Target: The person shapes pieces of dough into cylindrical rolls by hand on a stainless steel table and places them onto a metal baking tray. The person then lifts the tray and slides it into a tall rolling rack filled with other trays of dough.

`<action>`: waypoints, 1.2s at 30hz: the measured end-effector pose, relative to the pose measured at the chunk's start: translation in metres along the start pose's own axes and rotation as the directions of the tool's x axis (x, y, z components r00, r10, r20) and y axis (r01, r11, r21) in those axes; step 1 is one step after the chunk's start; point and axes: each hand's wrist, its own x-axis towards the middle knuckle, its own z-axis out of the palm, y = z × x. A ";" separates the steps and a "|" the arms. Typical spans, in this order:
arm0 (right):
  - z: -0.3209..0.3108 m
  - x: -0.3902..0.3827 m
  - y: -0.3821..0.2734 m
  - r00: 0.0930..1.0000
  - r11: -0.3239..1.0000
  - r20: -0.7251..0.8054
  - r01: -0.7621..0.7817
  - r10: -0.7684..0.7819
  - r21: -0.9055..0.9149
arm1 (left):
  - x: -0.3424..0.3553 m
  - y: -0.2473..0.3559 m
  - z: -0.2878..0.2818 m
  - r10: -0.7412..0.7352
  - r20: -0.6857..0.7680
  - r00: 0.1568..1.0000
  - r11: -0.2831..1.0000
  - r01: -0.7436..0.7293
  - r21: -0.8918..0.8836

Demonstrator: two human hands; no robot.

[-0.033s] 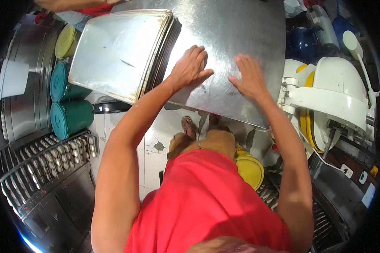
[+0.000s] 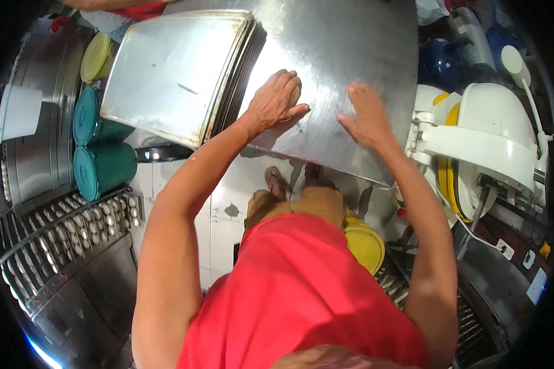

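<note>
My left hand rests on the metal tabletop near its front edge, thumb stuck out to the right and fingers slightly bent, holding nothing. To the right, my right hand is over the same surface with its thumb apart and fingertips a little blurred; nothing is in it either. Just left of my left hand lies a stack of flat metal baking trays, several deep, their rims worn and brownish. The top tray is bare apart from a dark mark.
Teal lidded buckets and a yellow-lidded one stand at left, above racks of pale pieces. A white machine adjoins the table's right side. A yellow lid is behind my legs. Another person's arm shows at top left.
My right hand has slid slightly to the right and toward me. My left hand stays almost in place, and the trays have not moved.
</note>
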 end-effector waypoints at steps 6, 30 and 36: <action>0.000 0.028 -0.003 0.953 0.958 0.167 -0.271 0.253 0.095 | 0.024 0.001 -0.010 -0.082 0.060 0.995 0.994 0.086 -0.067; -0.009 0.041 -0.015 0.984 0.985 0.057 -0.171 0.169 0.039 | 0.031 -0.010 0.006 -0.069 0.004 0.998 0.994 0.068 0.083; -0.018 0.003 -0.017 0.998 0.996 -0.010 -0.060 0.061 0.065 | -0.006 0.008 -0.017 -0.037 -0.029 0.999 0.999 0.038 0.025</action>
